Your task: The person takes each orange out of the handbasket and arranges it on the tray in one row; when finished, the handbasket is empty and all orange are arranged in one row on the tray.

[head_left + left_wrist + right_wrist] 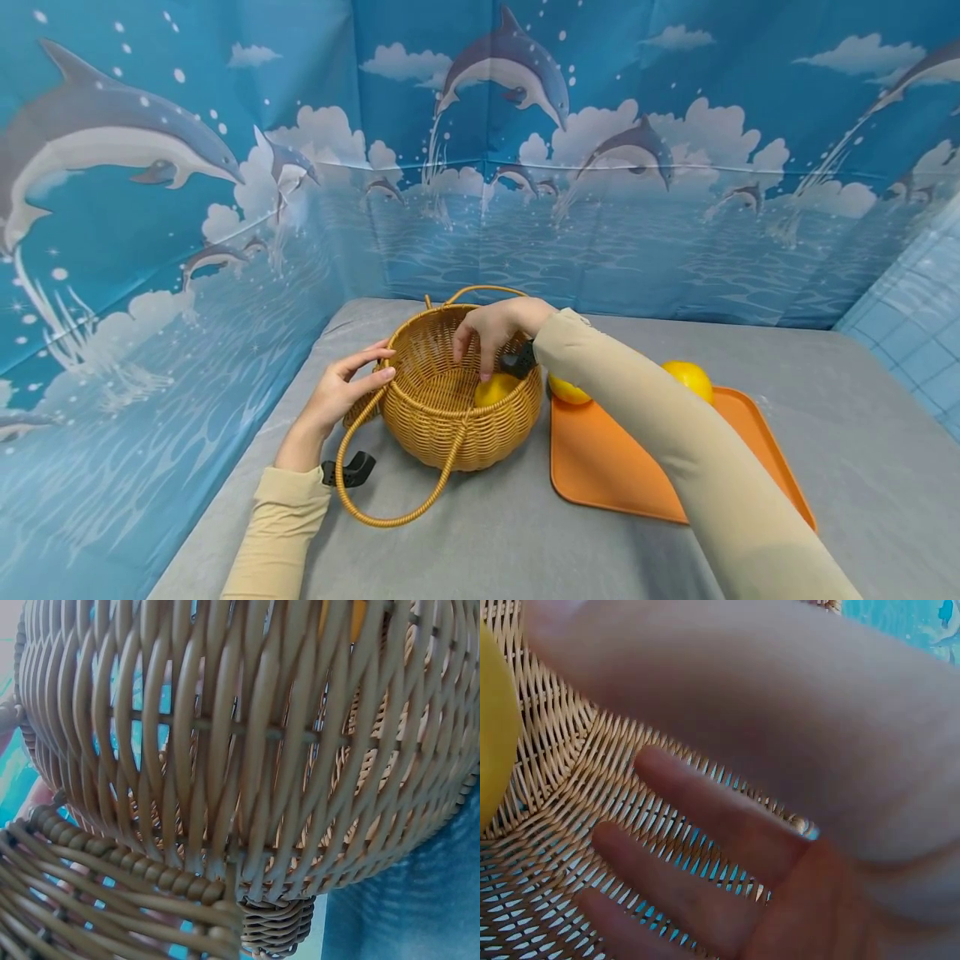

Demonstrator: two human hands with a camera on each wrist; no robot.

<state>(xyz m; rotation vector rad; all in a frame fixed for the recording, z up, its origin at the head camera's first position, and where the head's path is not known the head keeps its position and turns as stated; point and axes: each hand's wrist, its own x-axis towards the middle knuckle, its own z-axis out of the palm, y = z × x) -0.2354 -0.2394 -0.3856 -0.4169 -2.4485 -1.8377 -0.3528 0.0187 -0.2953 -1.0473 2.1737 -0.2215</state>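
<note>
A round wicker basket stands on the grey surface, its inside facing up. At its left rim my left hand holds on with thumb and fingers; in the left wrist view the woven wall hides most of that hand. My right hand reaches down into the basket from the right, with fingers spread and nothing between them. Below it, a round yellow fruit lies inside near the right wall. The right wrist view shows that fruit at the left edge, apart from the loose fingers.
Right of the basket lies an orange tray, with a yellow fruit at its left and another at its back, partly behind my right sleeve. One basket handle hangs toward me. A dolphin-print curtain hangs behind.
</note>
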